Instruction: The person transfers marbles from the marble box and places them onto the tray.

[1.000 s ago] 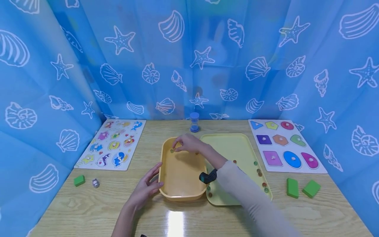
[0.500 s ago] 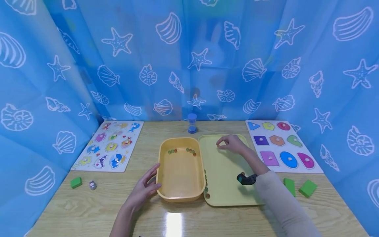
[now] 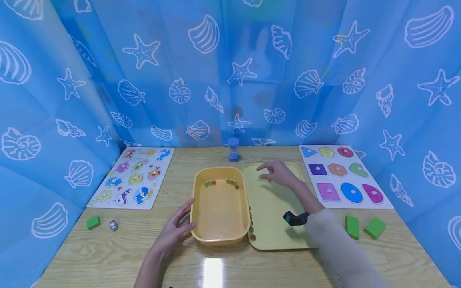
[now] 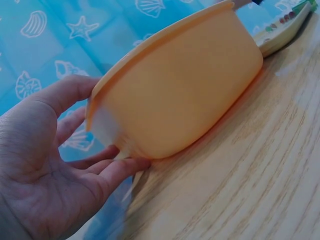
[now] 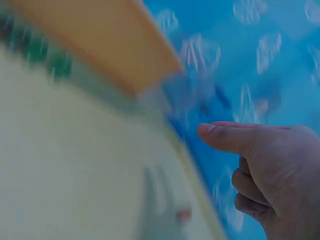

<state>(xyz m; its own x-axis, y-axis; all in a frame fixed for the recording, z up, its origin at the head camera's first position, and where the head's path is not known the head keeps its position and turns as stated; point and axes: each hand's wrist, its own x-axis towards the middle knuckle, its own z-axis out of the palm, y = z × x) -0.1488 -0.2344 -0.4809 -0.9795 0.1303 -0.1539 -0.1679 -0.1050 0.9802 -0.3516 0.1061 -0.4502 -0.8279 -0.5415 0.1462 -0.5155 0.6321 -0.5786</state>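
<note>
My left hand [image 3: 175,226] rests against the left side of the orange plastic basin [image 3: 219,234], fingers spread. In the left wrist view its fingertips touch the basin's rim and lower wall. Several small green and red marbles [image 3: 232,182] lie in the basin towards its far end, in two short rows. Over the far part of the pale yellow tray [image 3: 277,236] is my right hand [image 3: 281,174], its thumb and index finger apart and nothing between them. The blurred right wrist view shows a small red marble [image 5: 184,215] on the tray beside the hand's shadow.
More marbles [image 3: 251,230] line the tray's left edge. A blue sand timer [image 3: 233,150] stands behind. Puzzle boards lie left [image 3: 131,176] and right [image 3: 342,176]. Green blocks [image 3: 352,227] and a small grey figure [image 3: 113,225] sit on the table.
My right hand has moved right, from inside the basin to over the tray. Half a second ago its fingertips were together with a small marble at them; now they are apart. The left hand stays.
</note>
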